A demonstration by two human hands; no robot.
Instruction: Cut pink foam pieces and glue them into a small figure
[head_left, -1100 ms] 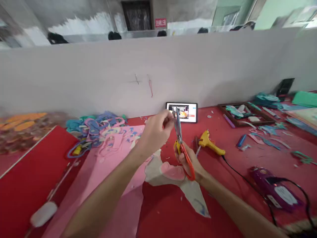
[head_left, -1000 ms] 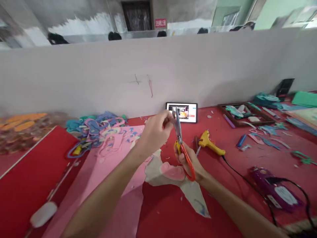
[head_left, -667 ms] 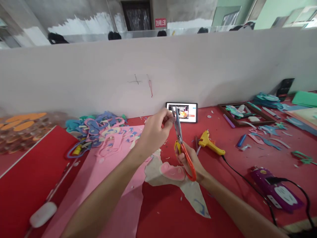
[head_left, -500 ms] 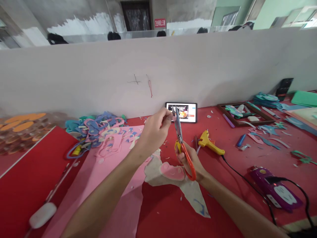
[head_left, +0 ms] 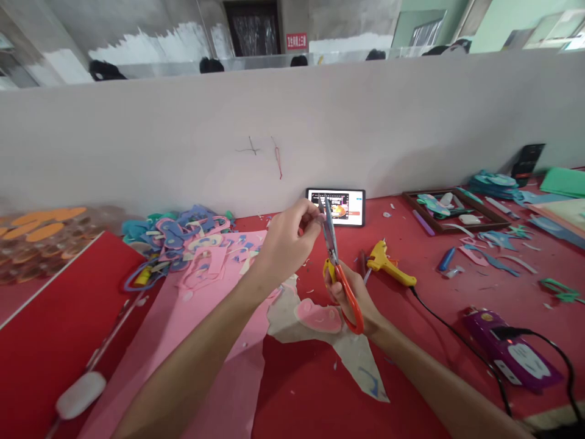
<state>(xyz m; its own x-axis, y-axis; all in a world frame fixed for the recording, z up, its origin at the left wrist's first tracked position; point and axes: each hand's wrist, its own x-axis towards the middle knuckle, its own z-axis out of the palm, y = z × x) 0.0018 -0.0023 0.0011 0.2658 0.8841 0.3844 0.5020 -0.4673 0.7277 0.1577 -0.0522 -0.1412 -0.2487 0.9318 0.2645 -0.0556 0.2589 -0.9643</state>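
Mid-trim, I judge: right hand (head_left: 354,299) grips the scissors (head_left: 337,268), left hand (head_left: 286,247) fingers pinch a tiny scrap at the blades, needing steady closing.

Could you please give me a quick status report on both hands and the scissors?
Right hand gripping the orange-handled scissors, blades up. Left hand pinching a small scrap at the blade tips. Glue gun lies just right, apart.
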